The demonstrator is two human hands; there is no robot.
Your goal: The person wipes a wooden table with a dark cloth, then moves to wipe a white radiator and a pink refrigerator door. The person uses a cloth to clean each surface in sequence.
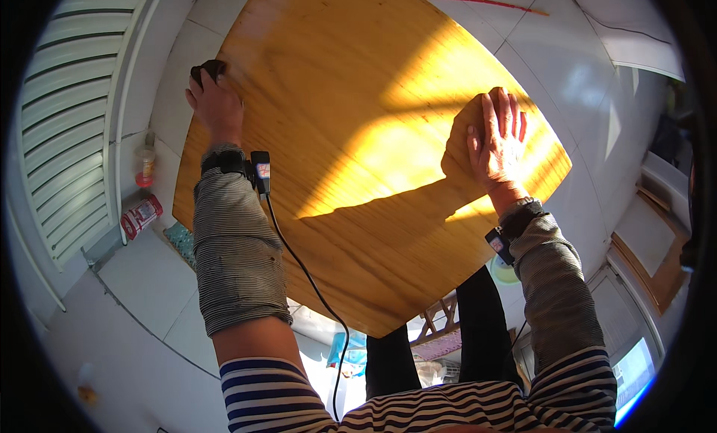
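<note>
A varnished wooden tabletop (313, 130) with straight grain fills the middle of the head view. My left hand (215, 105) is at its left edge, with the fingers closed around a small dark cloth or pad (210, 70). Most of that dark thing is hidden by the fingers. My right hand (501, 139) lies palm down near the right edge, fingers slightly apart, holding nothing. Bright sunlight falls across the wood there, and the shadow of my right hand and arm stretches to its left. Each wrist wears a black strap with a small device.
A white radiator (73, 102) stands along the left wall. Near it are a bottle with a red cap (145, 167) and a red-and-white package (141, 216). A black cable (305, 270) hangs beside my left arm. A pale green bowl (504, 272) shows below the right edge.
</note>
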